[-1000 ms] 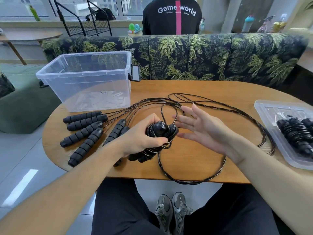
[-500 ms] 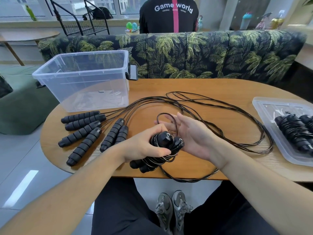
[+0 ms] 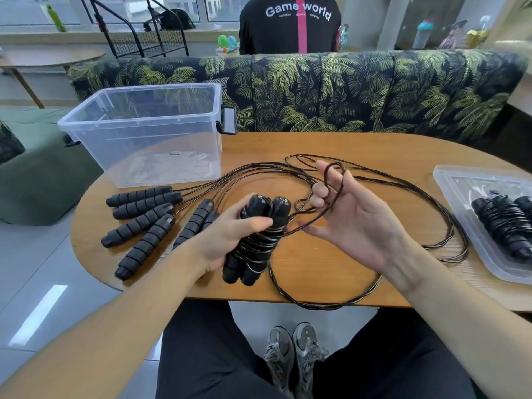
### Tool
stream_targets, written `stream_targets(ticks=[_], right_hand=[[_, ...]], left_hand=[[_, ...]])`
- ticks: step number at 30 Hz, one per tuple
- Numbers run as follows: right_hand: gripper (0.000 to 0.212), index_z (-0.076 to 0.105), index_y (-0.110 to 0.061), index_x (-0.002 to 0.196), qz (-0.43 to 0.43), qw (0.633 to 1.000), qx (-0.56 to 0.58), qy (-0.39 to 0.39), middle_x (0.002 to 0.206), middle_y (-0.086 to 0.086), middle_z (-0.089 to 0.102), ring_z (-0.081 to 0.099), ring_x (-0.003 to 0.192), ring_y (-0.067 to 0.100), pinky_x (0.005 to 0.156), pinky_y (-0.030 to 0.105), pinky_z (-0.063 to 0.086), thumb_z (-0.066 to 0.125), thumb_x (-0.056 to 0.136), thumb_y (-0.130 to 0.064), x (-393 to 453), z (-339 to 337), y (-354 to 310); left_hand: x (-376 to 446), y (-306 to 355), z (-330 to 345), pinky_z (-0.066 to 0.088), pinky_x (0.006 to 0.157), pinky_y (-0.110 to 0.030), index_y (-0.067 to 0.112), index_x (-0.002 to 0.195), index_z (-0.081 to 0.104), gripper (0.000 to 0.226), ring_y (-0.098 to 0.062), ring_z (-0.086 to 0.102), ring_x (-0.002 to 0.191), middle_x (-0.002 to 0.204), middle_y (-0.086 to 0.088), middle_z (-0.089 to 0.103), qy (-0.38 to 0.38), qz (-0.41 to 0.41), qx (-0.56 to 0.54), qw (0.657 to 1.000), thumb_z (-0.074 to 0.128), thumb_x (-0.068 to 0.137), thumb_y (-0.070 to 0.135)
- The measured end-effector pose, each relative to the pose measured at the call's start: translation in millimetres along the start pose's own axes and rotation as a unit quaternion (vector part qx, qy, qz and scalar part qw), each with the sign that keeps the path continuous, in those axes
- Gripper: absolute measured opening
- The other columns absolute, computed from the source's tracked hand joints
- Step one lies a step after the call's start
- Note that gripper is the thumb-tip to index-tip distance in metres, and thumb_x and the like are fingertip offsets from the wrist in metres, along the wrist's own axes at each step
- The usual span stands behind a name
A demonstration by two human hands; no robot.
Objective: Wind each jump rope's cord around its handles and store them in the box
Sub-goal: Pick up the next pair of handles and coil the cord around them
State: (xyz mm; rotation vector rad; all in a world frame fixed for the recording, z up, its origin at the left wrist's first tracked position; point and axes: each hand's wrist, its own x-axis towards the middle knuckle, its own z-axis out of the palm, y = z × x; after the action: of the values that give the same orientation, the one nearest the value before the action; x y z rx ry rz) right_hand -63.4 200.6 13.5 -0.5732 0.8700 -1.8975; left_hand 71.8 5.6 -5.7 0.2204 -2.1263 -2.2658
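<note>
Currently mid-wind on one rope. My left hand point(image 3: 230, 234) grips the paired handles point(image 3: 256, 240), several turns of cord already on them. My right hand point(image 3: 354, 223) holds a loop of cord point(image 3: 335, 180) hooked over its curled fingers, raised above the bench point(image 3: 316, 145).

Progress, as I judge it: the clear box point(image 3: 144, 131) at far left looks to hold no ropes. A wound bundle point(image 3: 503, 223) lies in the shallow clear tray point(image 3: 449, 180) at right, possibly the box's lid; a second seems to sit beside it, cut off by the frame. Six loose handles point(image 3: 144, 220) lie fanned near the box, which I read as three ropes unwound, their cords point(image 3: 403, 185) trailing right in a tangle.

Room: the remaining slack sags past the near bench edge. Loose cords cross the winding zone, so snagging is a risk. Path to the box passes over the loose handles; the box top is open.
</note>
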Motion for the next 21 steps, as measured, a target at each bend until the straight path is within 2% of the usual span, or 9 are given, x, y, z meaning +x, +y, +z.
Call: stream_targets(ticks=[2, 6, 8, 10, 13, 15, 17, 19, 21], right_hand=[[0.031, 0.071, -0.027, 0.118, -0.013, 0.999, -0.050, 0.003, 0.084, -0.004, 0.050, 0.052, 0.077, 0.011, 0.091, 0.044, 0.044, 0.051, 0.098, -0.038, -2.4, 1.2, -0.4], [0.025, 0.078, -0.022, 0.106, -0.037, 0.986, -0.160, 0.026, 0.073, 0.000, 0.051, 0.048, 0.070, 0.011, 0.082, 0.039, 0.038, 0.056, 0.095, -0.028, -8.3, 4.6, 0.2], [0.027, 0.079, -0.024, 0.107, -0.041, 0.984, -0.170, 0.035, 0.072, 0.001, 0.053, 0.047, 0.069, 0.012, 0.081, 0.037, 0.038, 0.062, 0.086, -0.031, -12.7, 6.5, -2.6], [0.032, 0.076, -0.029, 0.114, -0.056, 0.976, -0.199, 0.066, 0.071, 0.002, 0.053, 0.046, 0.068, 0.014, 0.079, 0.034, 0.039, 0.060, 0.087, -0.037, -15.0, 7.7, -2.5], [0.030, 0.068, -0.041, 0.121, -0.118, 0.903, -0.392, 0.132, 0.076, -0.013, 0.066, 0.059, 0.074, 0.004, 0.076, 0.020, 0.047, 0.053, 0.095, -0.040, -15.9, 12.4, 10.1], [0.028, 0.067, -0.041, 0.121, -0.157, 0.856, -0.473, 0.135, 0.102, -0.030, 0.071, 0.064, 0.102, -0.005, 0.087, 0.019, 0.052, 0.049, 0.100, -0.034, -17.3, 18.2, 21.0], [0.031, 0.067, -0.040, 0.123, -0.176, 0.839, -0.493, 0.152, 0.114, -0.033, 0.067, 0.057, 0.115, -0.010, 0.095, 0.013, 0.046, 0.043, 0.103, -0.036, -19.5, 23.9, 23.8], [0.033, 0.064, -0.040, 0.125, -0.179, 0.823, -0.512, 0.168, 0.118, -0.033, 0.064, 0.051, 0.116, -0.016, 0.092, 0.001, 0.037, 0.038, 0.105, -0.036, -19.4, 25.3, 19.6], [0.033, 0.061, -0.038, 0.129, -0.184, 0.800, -0.546, 0.166, 0.120, -0.027, 0.062, 0.050, 0.116, -0.016, 0.091, -0.001, 0.034, 0.036, 0.107, -0.034, -18.4, 23.0, 17.2]], left_hand=[[-0.1, 2.1, 1.0, 0.060, 0.078, -0.038, 0.001, 0.119, 0.052, 0.038, -0.022, 0.071, 0.082, 0.090, -0.007, 0.073, 0.012, -0.005, -0.022, 1.000, 0.061, 0.086, 0.017], [-1.7, 3.4, 8.5, 0.059, 0.082, -0.039, 0.012, 0.109, 0.054, 0.022, -0.027, 0.069, 0.090, 0.100, -0.012, 0.074, -0.032, 0.002, 0.002, 0.999, 0.062, 0.088, 0.014], [-2.4, 1.5, 10.8, 0.058, 0.083, -0.042, 0.012, 0.110, 0.053, 0.022, -0.030, 0.068, 0.091, 0.103, -0.015, 0.074, -0.029, 0.003, -0.015, 0.999, 0.062, 0.090, 0.014], [-1.5, 1.0, 13.1, 0.058, 0.081, -0.040, 0.013, 0.113, 0.054, 0.026, -0.027, 0.070, 0.089, 0.100, -0.011, 0.076, 0.007, 0.002, -0.031, 0.999, 0.065, 0.090, 0.015], [1.5, 2.7, 20.5, 0.059, 0.079, -0.037, 0.011, 0.125, 0.052, 0.038, -0.024, 0.072, 0.089, 0.103, -0.010, 0.077, 0.043, 0.000, -0.043, 0.998, 0.066, 0.091, 0.017], [3.7, 4.5, 26.2, 0.059, 0.080, -0.039, 0.011, 0.129, 0.051, 0.037, -0.025, 0.072, 0.091, 0.105, -0.011, 0.076, 0.035, -0.004, -0.049, 0.998, 0.063, 0.094, 0.017], [5.1, 7.4, 30.2, 0.058, 0.079, -0.040, 0.011, 0.129, 0.054, 0.038, -0.025, 0.070, 0.089, 0.105, -0.010, 0.076, 0.039, -0.004, -0.075, 0.996, 0.065, 0.094, 0.022], [5.7, 10.1, 32.1, 0.058, 0.076, -0.040, 0.009, 0.129, 0.054, 0.042, -0.025, 0.068, 0.085, 0.106, -0.012, 0.074, 0.039, -0.004, -0.098, 0.994, 0.064, 0.093, 0.027], [4.9, 11.4, 36.2, 0.057, 0.075, -0.041, 0.009, 0.130, 0.053, 0.043, -0.028, 0.067, 0.082, 0.108, -0.015, 0.074, 0.032, -0.014, -0.089, 0.995, 0.064, 0.095, 0.032]])
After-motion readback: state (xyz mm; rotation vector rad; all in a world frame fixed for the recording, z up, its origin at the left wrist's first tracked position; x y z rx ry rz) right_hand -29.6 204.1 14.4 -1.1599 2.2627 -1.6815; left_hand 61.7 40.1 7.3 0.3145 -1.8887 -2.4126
